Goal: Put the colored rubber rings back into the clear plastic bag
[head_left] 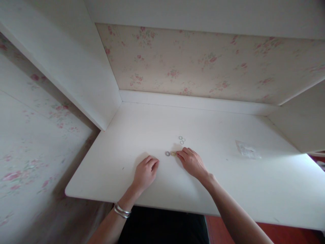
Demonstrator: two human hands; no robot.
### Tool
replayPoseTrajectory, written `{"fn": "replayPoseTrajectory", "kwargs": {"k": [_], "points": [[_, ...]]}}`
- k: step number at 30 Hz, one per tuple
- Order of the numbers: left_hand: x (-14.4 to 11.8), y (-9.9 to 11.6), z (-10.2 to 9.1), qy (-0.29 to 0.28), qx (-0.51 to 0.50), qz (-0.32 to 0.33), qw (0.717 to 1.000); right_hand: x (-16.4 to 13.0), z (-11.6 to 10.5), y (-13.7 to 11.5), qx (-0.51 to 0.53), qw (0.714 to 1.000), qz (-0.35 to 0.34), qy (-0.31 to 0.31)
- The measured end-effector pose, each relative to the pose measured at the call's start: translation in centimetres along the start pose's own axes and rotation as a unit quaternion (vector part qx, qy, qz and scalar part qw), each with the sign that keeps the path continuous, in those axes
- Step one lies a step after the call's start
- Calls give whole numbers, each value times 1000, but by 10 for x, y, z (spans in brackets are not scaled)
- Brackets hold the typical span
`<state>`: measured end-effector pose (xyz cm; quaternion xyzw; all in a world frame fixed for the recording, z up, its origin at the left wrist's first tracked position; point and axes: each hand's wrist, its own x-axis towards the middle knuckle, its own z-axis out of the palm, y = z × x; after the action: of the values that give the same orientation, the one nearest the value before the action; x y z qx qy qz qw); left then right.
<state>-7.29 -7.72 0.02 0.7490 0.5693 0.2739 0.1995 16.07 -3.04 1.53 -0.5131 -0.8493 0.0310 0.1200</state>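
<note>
On the white desk, my right hand [191,162] has its thumb and fingers pinched together at the edge of a small yellowish ring [173,154]. The fingertips partly cover that ring. Just left of it lies a thicker grey-purple ring [167,154]. Beyond my right fingers is a small cluster of thin greenish-grey rings [180,138], lying flat and close together. My left hand [146,172] rests on the desk to the left of the rings, fingers curled in and closed, with nothing visible in them. Two silver bangles circle the left wrist.
A crumpled clear plastic bag [248,150] lies on the right of the desk [215,128]. White panels [76,57] enclose the desk at left, right and above. Floral wallpaper [188,64] covers the back. The desk's front edge runs beneath my forearms.
</note>
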Motion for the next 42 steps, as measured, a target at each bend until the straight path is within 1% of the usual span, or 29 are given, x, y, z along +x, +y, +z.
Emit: {"fn": "replayPoseTrajectory", "kwargs": {"k": [9, 14, 17, 19, 21, 23, 26, 31, 33, 37, 42], "points": [[0, -1, 1, 1, 2, 1, 1000, -1, -4, 0, 23, 1000, -3, 15], [0, -1, 1, 1, 6, 3, 1000, -2, -4, 3, 69, 997, 9, 24], [0, -1, 1, 2, 6, 5, 1000, -2, -2, 11, 116, 992, 36, 45], [0, -1, 1, 4, 6, 8, 1000, 0, 1, 21, 146, 985, 73, 61], [0, -1, 1, 7, 7, 10, 1000, 6, 3, 33, 154, 979, 116, 68], [0, 0, 1, 8, 9, 11, 1000, 15, 5, 44, 140, 978, 145, 57], [0, 0, 1, 4, 15, 10, 1000, 31, 5, 53, 110, 981, 161, 23], [0, 0, 1, 0, 13, 4, 1000, 55, 4, 48, 52, 985, 159, -39], [0, 0, 1, 1, 11, 3, 1000, 61, 5, 46, 27, 986, 157, -53], [1, 1, -1, 2, 13, 5, 1000, 67, 7, 44, 0, 988, 142, -52], [1, 2, -1, 0, 10, 1, 1000, 65, 7, 42, 3, 992, 120, -37]]}}
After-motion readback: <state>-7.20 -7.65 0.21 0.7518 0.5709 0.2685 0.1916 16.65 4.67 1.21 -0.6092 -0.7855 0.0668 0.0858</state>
